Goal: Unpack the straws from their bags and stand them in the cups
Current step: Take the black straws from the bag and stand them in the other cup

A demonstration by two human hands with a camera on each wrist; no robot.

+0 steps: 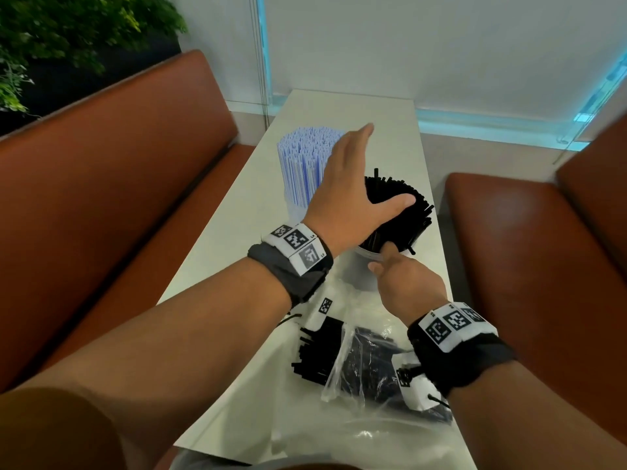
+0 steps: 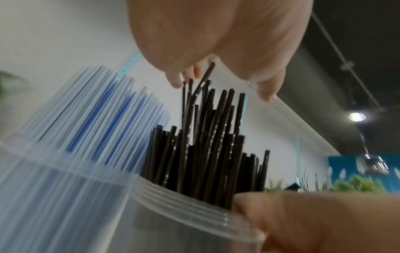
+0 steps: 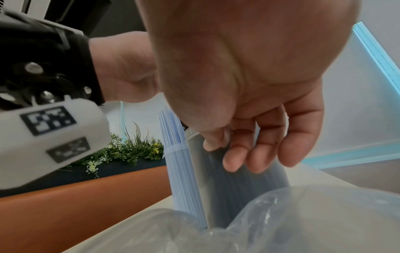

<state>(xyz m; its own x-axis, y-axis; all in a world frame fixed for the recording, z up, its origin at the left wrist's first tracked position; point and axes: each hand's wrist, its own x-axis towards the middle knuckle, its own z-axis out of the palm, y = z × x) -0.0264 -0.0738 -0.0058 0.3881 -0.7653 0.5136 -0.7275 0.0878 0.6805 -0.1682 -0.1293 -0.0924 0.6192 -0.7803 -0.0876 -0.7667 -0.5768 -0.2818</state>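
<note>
Black straws point(image 1: 420, 215) point(image 2: 205, 145) stand in a clear cup point(image 1: 361, 268) point(image 2: 184, 210) point(image 3: 227, 179) mid-table. My left hand point(image 1: 353, 184) point(image 2: 216, 34) lies flat over their tips, fingers straight and thumb spread across the top. My right hand point(image 1: 403, 283) point(image 3: 259, 85) grips this cup, thumb point(image 2: 314, 222) on its rim and fingers against its wall. Blue-and-white straws point(image 1: 302, 164) point(image 2: 97, 111) fill a second clear cup point(image 3: 181, 162) just left of it. A clear bag point(image 1: 366, 361) with more black straws lies near me, and several straws point(image 1: 315, 351) stick out of its open end.
The narrow white table point(image 1: 390, 106) runs away from me between two brown benches point(image 1: 118, 181) point(image 1: 543, 249). Crumpled empty plastic point(image 1: 339, 435) point(image 3: 281, 222) covers its near end. A glass partition closes the far end, and plants point(image 1: 51, 35) stand behind the left bench.
</note>
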